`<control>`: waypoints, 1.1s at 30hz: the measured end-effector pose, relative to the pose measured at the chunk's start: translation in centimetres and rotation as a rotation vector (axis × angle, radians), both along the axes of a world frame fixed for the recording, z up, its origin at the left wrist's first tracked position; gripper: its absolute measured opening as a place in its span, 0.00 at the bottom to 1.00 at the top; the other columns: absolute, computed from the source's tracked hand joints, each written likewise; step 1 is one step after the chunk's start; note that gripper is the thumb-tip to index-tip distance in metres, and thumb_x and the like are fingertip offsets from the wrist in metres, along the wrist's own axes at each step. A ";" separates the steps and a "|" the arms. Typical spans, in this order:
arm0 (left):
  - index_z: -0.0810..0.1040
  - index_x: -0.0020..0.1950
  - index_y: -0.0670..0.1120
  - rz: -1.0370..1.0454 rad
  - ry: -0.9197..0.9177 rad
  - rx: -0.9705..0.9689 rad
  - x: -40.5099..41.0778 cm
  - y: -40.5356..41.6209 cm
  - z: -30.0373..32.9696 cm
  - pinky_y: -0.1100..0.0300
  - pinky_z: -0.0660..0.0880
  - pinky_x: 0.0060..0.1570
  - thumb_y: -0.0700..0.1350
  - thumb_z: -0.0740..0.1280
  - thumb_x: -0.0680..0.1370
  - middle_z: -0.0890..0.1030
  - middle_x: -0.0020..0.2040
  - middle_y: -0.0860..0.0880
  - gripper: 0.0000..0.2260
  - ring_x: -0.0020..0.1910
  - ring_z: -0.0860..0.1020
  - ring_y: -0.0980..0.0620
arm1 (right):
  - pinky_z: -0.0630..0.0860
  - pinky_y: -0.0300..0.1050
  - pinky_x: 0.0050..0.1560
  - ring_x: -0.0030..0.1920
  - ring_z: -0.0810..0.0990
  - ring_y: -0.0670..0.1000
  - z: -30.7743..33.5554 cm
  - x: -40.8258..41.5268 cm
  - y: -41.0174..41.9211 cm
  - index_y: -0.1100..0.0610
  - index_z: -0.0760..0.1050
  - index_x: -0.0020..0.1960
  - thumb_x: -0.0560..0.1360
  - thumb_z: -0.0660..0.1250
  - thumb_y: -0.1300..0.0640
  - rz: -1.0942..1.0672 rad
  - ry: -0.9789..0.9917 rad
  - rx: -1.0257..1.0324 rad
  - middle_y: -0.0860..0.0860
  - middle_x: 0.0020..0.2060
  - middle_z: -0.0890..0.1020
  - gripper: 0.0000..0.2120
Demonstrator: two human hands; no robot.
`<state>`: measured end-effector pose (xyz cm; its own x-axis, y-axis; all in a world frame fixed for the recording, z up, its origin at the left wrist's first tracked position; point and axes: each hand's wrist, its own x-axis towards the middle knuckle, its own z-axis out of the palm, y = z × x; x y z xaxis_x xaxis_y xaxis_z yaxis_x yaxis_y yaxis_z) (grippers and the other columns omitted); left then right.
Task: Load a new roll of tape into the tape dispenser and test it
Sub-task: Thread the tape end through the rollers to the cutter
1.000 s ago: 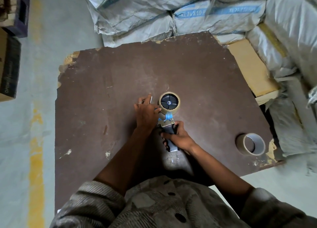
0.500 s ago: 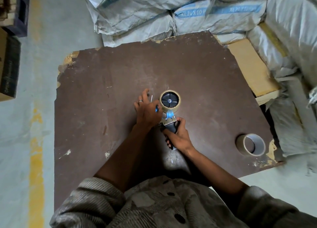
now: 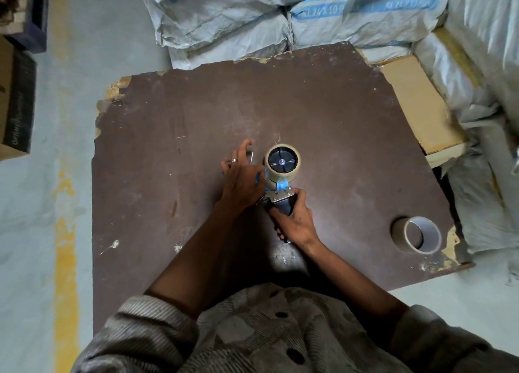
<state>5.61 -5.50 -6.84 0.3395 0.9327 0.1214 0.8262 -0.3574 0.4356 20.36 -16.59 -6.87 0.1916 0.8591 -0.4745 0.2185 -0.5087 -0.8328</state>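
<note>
tabletop: dark brown, pale chipped edges
tape roll: tan, black hub
dispenser: blue frame, black handle
spare roll, right of dispenser: beige
floor: grey, yellow stripe

Single head-worn wide-angle view, steeply down and close over the board.

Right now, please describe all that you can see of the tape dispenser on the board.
The tape dispenser stands on the brown board, roll end away from the person. A tan tape roll sits on its black hub; below are a blue part, a metal plate and a dark handle. The right hand grips the handle; the left hand touches its left side.
</note>
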 end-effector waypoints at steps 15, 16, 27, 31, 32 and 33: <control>0.78 0.36 0.49 0.007 -0.154 -0.061 -1.2 -1.1 -1.1 0.42 0.63 0.65 0.45 0.67 0.73 0.63 0.75 0.39 0.05 0.67 0.73 0.43 | 0.79 0.53 0.24 0.24 0.79 0.57 0.5 0.0 0.0 0.45 0.61 0.62 0.75 0.72 0.54 0.033 0.006 -0.011 0.60 0.34 0.83 0.23; 0.77 0.38 0.49 -0.008 -0.181 -0.062 -1.3 -1.1 -1.2 0.38 0.65 0.65 0.46 0.66 0.73 0.62 0.75 0.39 0.04 0.68 0.72 0.43 | 0.79 0.52 0.24 0.24 0.79 0.57 0.5 0.1 0.0 0.45 0.61 0.61 0.74 0.72 0.54 0.033 0.002 -0.012 0.60 0.33 0.82 0.23; 0.78 0.34 0.48 -0.063 -0.152 -0.043 -1.9 -2.5 -0.1 0.42 0.65 0.61 0.45 0.69 0.71 0.63 0.74 0.43 0.06 0.67 0.73 0.43 | 0.77 0.51 0.24 0.23 0.78 0.60 0.5 0.5 0.4 0.47 0.60 0.60 0.73 0.71 0.56 0.039 0.000 -0.040 0.66 0.33 0.82 0.23; 0.76 0.33 0.49 -0.068 -0.157 -0.023 -1.9 -2.6 0.2 0.50 0.59 0.59 0.44 0.69 0.71 0.64 0.73 0.42 0.06 0.68 0.71 0.44 | 0.77 0.51 0.23 0.23 0.77 0.60 0.9 0.6 0.5 0.47 0.60 0.59 0.73 0.71 0.57 0.046 0.000 -0.039 0.65 0.33 0.83 0.23; 0.76 0.33 0.49 -0.073 -0.160 -0.019 -2.0 -2.6 0.3 0.50 0.59 0.58 0.43 0.69 0.70 0.64 0.73 0.42 0.07 0.69 0.71 0.44 | 0.77 0.51 0.23 0.23 0.77 0.60 0.9 0.6 0.5 0.47 0.60 0.59 0.73 0.71 0.57 0.047 0.003 -0.041 0.65 0.33 0.83 0.24; 0.75 0.33 0.49 -0.081 -0.169 -0.019 -2.0 -2.6 0.4 0.49 0.59 0.57 0.42 0.70 0.70 0.65 0.73 0.41 0.07 0.69 0.71 0.43 | 0.77 0.51 0.23 0.23 0.77 0.60 1.0 0.6 0.5 0.47 0.60 0.59 0.73 0.71 0.57 0.049 0.003 -0.041 0.65 0.33 0.82 0.24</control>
<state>3.62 -8.12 -6.48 0.3894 0.9060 0.1656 0.7095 -0.4098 0.5733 21.00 -16.10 -5.92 0.1482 0.8473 -0.5100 0.2413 -0.5311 -0.8122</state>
